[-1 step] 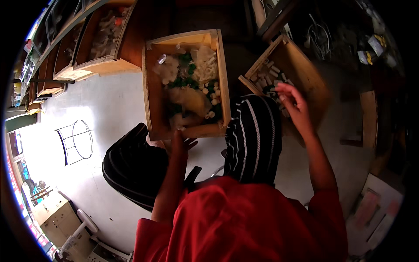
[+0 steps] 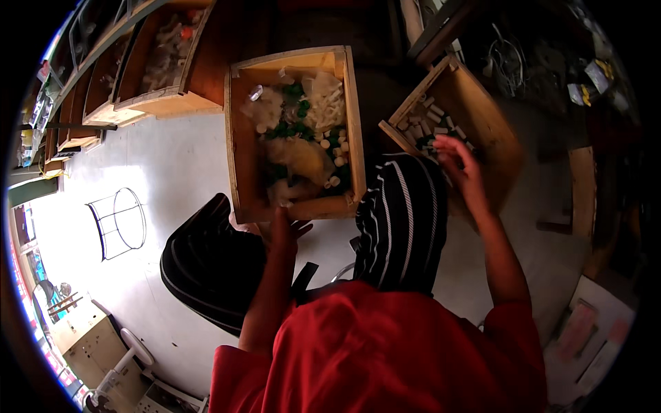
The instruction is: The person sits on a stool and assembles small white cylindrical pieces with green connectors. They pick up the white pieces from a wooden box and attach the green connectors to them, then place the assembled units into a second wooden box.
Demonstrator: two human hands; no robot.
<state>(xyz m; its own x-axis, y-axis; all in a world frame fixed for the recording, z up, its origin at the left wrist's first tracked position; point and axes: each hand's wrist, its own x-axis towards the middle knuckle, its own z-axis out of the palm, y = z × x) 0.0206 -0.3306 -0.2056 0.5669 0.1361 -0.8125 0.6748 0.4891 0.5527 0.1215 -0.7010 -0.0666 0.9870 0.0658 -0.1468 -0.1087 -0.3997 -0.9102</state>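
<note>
The right hand [image 2: 468,172] curls loosely over white tubes [image 2: 436,110] inside the right box [image 2: 482,103]; whether it pinches one, I cannot tell. The left hand [image 2: 284,230], fingers spread, is at the middle box's [image 2: 353,124] near rim. The jumble could make a grip slip. Tubes point mixed ways; their box's long axis slants far-left to near-right.

Beneath me, a pale grey floor [image 2: 182,162] bore a black wire frame [image 2: 122,224] at left. In the upper centre, my wooden drawer [image 2: 323,205] carried green pieces [image 2: 297,129], pale round pieces [image 2: 339,161] and cloudy plastic bags [image 2: 303,157]; at upper right, a slanted drawer [image 2: 475,96] carried white cylinders [image 2: 425,128].
</note>
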